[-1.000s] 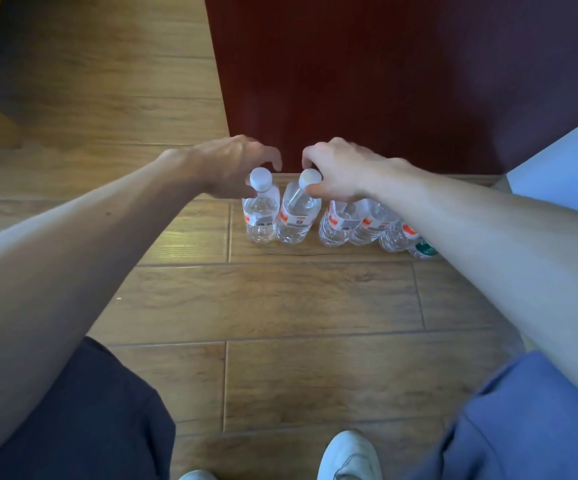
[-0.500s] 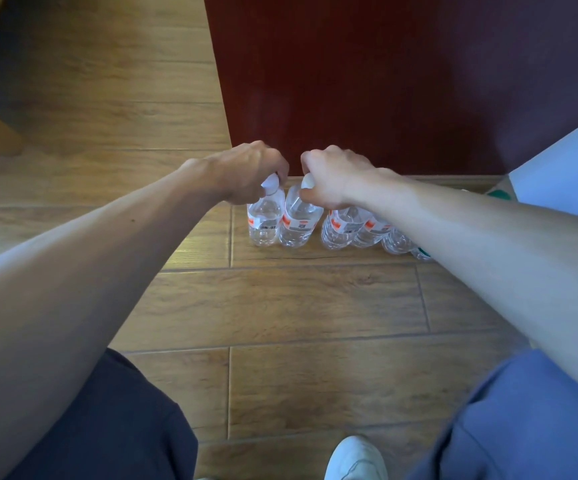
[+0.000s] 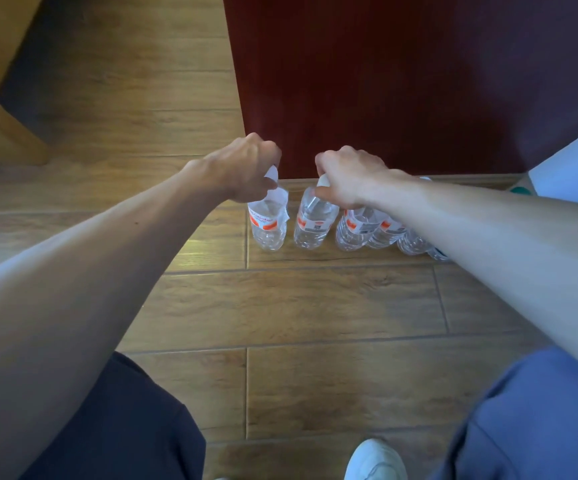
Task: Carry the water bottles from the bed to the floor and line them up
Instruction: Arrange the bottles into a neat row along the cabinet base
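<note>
In the head view, your left hand (image 3: 242, 168) is curled around the cap end of the leftmost bottle (image 3: 268, 225). Your right hand (image 3: 348, 176) grips the top of the second bottle (image 3: 313, 225) just beside it. Both stand upright at the left end of a row on the wooden floor (image 3: 298, 306). The other bottles (image 3: 358, 230) run rightward under your right forearm, near the dark red panel (image 3: 384, 81). The leftmost is blurred, so its base may not quite touch down.

Both forearms (image 3: 90, 271) are bare of sleeves down to the left hand (image 3: 242, 168) and right hand (image 3: 349, 178), the left trouser leg (image 3: 117, 427) at 7 o'clock is dark navy, the right trouser leg (image 3: 540, 417) at 5 o'clock looks a lighter, softly folded slate blue, and a white shoe (image 3: 374, 460) shows its rounded toe at 6 o'clock.
</note>
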